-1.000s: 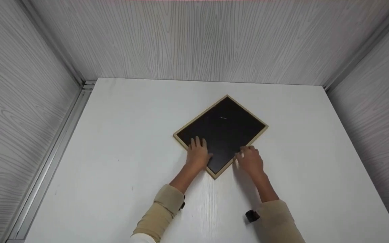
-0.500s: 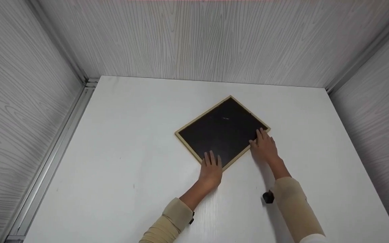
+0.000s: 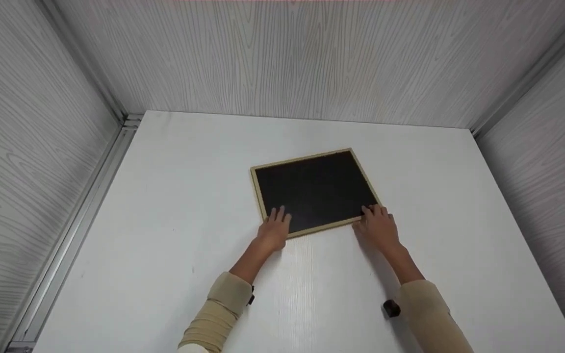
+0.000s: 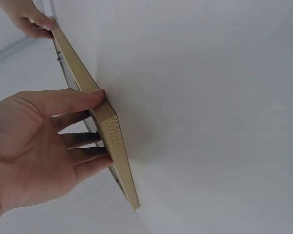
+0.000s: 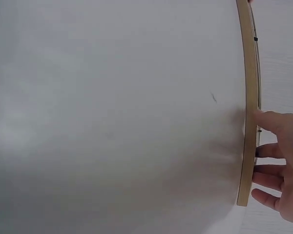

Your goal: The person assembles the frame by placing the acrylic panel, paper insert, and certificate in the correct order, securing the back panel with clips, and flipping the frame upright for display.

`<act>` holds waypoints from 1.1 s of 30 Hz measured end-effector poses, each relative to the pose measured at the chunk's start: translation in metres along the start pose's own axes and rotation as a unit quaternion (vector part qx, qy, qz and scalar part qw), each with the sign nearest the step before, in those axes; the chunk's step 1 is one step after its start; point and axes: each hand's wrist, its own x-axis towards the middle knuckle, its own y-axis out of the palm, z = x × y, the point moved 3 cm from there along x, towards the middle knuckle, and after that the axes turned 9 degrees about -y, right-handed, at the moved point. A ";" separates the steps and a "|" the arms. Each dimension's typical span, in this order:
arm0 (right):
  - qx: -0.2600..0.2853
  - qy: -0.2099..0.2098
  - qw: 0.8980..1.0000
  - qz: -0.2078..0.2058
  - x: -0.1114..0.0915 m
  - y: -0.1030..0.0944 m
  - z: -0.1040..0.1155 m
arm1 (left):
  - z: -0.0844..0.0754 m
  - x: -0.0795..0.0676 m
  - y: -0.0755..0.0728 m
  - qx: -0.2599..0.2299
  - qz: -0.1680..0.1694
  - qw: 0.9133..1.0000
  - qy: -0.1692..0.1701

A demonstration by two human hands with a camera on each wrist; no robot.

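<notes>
A picture frame (image 3: 313, 189) with a light wooden border and a black panel lies on the white table, slightly turned. My left hand (image 3: 274, 232) holds its near left corner, fingertips over the panel. In the left wrist view the thumb (image 4: 90, 99) presses on the wooden edge while the other fingers reach over the face. At the near right corner my right hand (image 3: 380, 229) grips the border. Its thumb (image 5: 268, 120) sits against the outer edge in the right wrist view, with the fingers bent over the top. Small dark tabs show along the border.
The white table (image 3: 194, 181) carries the frame near its middle. A grey wood-grain panel (image 3: 282, 59) rises behind, with similar side walls at left and right. A metal rail (image 3: 74, 235) runs along the left side. Small dark devices (image 3: 391, 309) sit at both sleeves.
The picture frame has turned counterclockwise from a diamond position to nearly level with the table's back edge. My left hand has shifted left with its corner; the right has moved along the border.
</notes>
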 end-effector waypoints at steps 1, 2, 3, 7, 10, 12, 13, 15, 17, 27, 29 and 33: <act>0.001 -0.005 1.000 -0.004 -0.001 0.000 0.004 | 0.005 0.002 -0.002 -0.002 -0.002 1.000 -0.002; 0.005 -0.008 1.000 -0.007 -0.003 0.000 0.007 | 0.009 0.003 -0.004 -0.006 -0.003 1.000 -0.004; 0.008 -0.011 1.000 -0.010 -0.004 -0.001 0.010 | 0.014 0.005 -0.006 -0.008 -0.005 1.000 -0.005; 0.022 -0.017 1.000 -0.013 -0.009 -0.002 0.022 | 0.027 0.012 -0.010 -0.023 -0.017 1.000 -0.008; 0.032 -0.023 0.999 -0.011 -0.012 -0.002 0.028 | 0.034 0.016 -0.011 -0.036 -0.029 0.999 -0.014; 0.050 -0.023 0.998 -0.008 -0.013 -0.003 0.030 | 0.036 0.018 -0.010 -0.036 -0.032 0.999 -0.020; 0.064 -0.022 0.998 -0.006 -0.013 -0.004 0.031 | 0.036 0.018 -0.010 -0.032 -0.032 0.999 -0.024; 0.094 -0.013 0.995 -0.004 -0.013 -0.006 0.029 | 0.032 0.017 -0.009 -0.021 -0.027 0.999 -0.036; 0.125 -0.004 0.992 -0.002 -0.012 -0.008 0.026 | 0.025 0.017 -0.007 -0.017 -0.020 0.999 -0.046; 0.215 0.012 0.976 0.036 -0.006 -0.005 0.008 | -0.017 0.029 0.007 -0.027 -0.077 0.996 0.048; 0.227 0.017 0.972 0.052 -0.006 -0.004 0.006 | -0.019 0.032 0.008 -0.039 -0.085 0.994 0.060; 0.231 0.015 0.970 0.076 -0.004 -0.005 0.003 | -0.018 0.033 0.005 -0.052 -0.085 0.993 0.062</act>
